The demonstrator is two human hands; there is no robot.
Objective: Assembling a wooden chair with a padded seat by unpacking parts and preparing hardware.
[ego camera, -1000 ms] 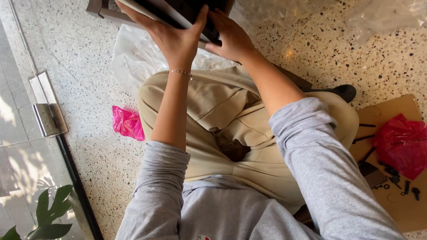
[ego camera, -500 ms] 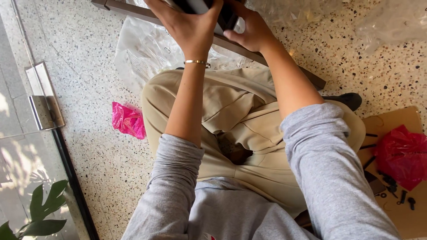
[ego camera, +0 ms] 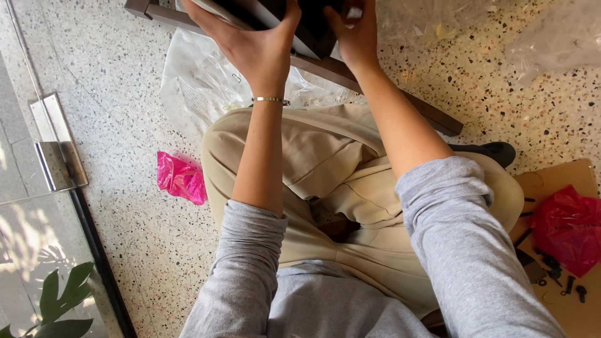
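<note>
I sit cross-legged on a speckled floor. Both arms reach forward to a dark brown wooden furniture part [ego camera: 313, 39] at the top edge of the head view. My left hand [ego camera: 253, 47] grips its left side, thumb over the front face; a thin gold bracelet circles that wrist. My right hand [ego camera: 355, 36] holds the part's right side, fingers curled over it. A long dark wooden bar [ego camera: 432, 116] runs diagonally on the floor under the held part. The upper portion of the part is cut off by the frame.
Clear plastic wrapping [ego camera: 200, 81] lies left of my knee, more [ego camera: 551, 37] at top right. A pink bag [ego camera: 181, 178] sits on the floor at left. A cardboard sheet [ego camera: 563, 181] at right carries a red bag [ego camera: 570, 228] and small black screws [ego camera: 566, 285]. A glass door with metal hinge [ego camera: 53, 150] stands at left.
My hands and the dark part have shifted upward and rightward in view, further from my body. The grip of both hands stays on the part.
</note>
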